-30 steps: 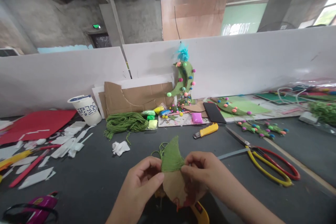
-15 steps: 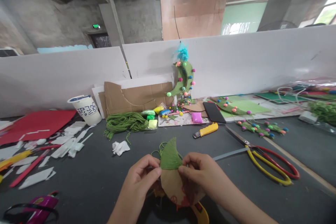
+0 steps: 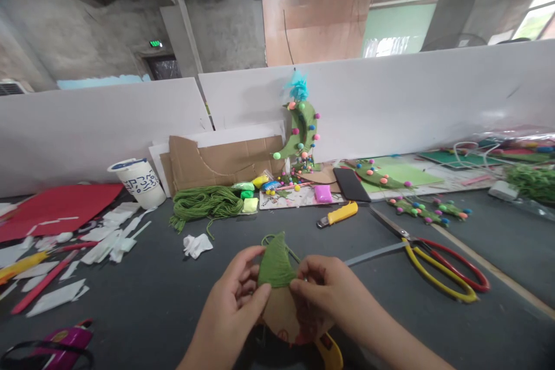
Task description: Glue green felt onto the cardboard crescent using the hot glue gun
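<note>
Both of my hands hold a curved cardboard piece [image 3: 277, 315] whose pointed upper end is wrapped in green yarn [image 3: 274, 260]. My left hand [image 3: 236, 298] grips its left edge, thumb pressed against the yarn wrapping. My right hand [image 3: 323, 295] pinches the right edge with closed fingers. A loose strand of green yarn loops behind the tip. The piece is held just above the dark grey table [image 3: 143, 295], near its front edge.
A skein of green yarn [image 3: 206, 203], a paper cup [image 3: 137, 182], cardboard sheets [image 3: 217, 159], a yellow utility knife [image 3: 338, 214], red-and-yellow scissors [image 3: 437, 260], a black phone [image 3: 350, 184], decorated green crescents [image 3: 303, 130] and paper scraps [image 3: 104, 240] lie on the table. White boards [image 3: 411, 98] wall the back.
The yarn-wrapped piece and both hands have dropped slightly and shifted left. My left hand's fingers have opened a little around the piece's left edge.
</note>
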The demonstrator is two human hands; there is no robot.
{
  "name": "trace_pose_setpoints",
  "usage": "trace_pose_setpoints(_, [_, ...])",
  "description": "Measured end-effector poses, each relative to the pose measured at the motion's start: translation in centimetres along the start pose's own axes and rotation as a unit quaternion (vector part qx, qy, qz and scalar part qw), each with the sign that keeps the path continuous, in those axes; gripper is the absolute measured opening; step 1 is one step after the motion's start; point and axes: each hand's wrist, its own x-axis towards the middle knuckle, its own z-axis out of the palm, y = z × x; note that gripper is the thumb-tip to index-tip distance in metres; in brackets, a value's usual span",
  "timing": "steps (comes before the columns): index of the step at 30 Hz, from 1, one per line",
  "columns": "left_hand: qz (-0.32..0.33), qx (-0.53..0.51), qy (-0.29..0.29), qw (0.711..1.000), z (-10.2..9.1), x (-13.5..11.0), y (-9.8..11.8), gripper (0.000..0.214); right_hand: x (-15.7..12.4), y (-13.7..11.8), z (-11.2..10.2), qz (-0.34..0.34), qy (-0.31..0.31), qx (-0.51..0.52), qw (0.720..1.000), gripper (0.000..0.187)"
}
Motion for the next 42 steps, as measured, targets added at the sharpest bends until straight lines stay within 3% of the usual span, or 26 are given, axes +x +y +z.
trace_pose_setpoints(3, [0.024,0.056,-0.010,0.998,-0.4,-0.1,0.3,0.051,0.0,0.0,-0.1,-0.009,0.000,-0.013,1.000,0.011])
trace_pose_setpoints(7, [0.069,0.151,-0.055,0.985,-1.3,0.1,0.8,0.030,-0.2,-0.2,-0.2,0.001,-0.005,-0.027,1.000,0.009])
trace_pose_setpoints(10, [0.060,0.172,-0.075,0.980,-1.5,0.4,0.9,0.030,-0.4,-0.2,-0.2,-0.005,-0.005,-0.039,0.999,0.008])
trace_pose_setpoints(23, [0.115,0.255,-0.056,0.959,-1.8,0.5,0.5,0.031,-0.4,0.0,-0.2,-0.039,0.008,-0.055,0.998,0.005])
trace_pose_setpoints(26, [0.126,0.266,-0.030,0.955,-2.8,0.9,0.3,0.029,-0.6,-0.6,-0.5,-0.064,0.003,-0.027,0.998,0.011])
trace_pose_setpoints(30, [0.115,0.289,0.054,0.949,-4.6,2.0,0.3,0.029,-0.3,-1.0,-1.8,-0.097,0.001,0.004,0.995,0.012])
trace_pose_setpoints(33, [0.085,0.298,0.096,0.946,-5.6,2.9,0.1,0.035,0.7,-0.2,-3.2,-0.115,0.021,-0.077,0.990,0.006])
trace_pose_setpoints(37, [0.059,0.305,0.103,0.945,-6.1,3.8,-0.8,0.038,2.4,1.3,-4.7,-0.129,0.113,-0.189,0.967,0.016])
trace_pose_setpoints(40, [0.058,0.302,0.109,0.945,-6.0,4.2,-1.2,0.039,2.3,1.7,-4.1,-0.138,0.147,-0.242,0.949,0.020])
trace_pose_setpoints(42, [0.058,0.298,0.116,0.946,-6.1,4.5,-1.4,0.040,1.3,1.6,-2.7,-0.129,0.121,-0.275,0.945,0.017])
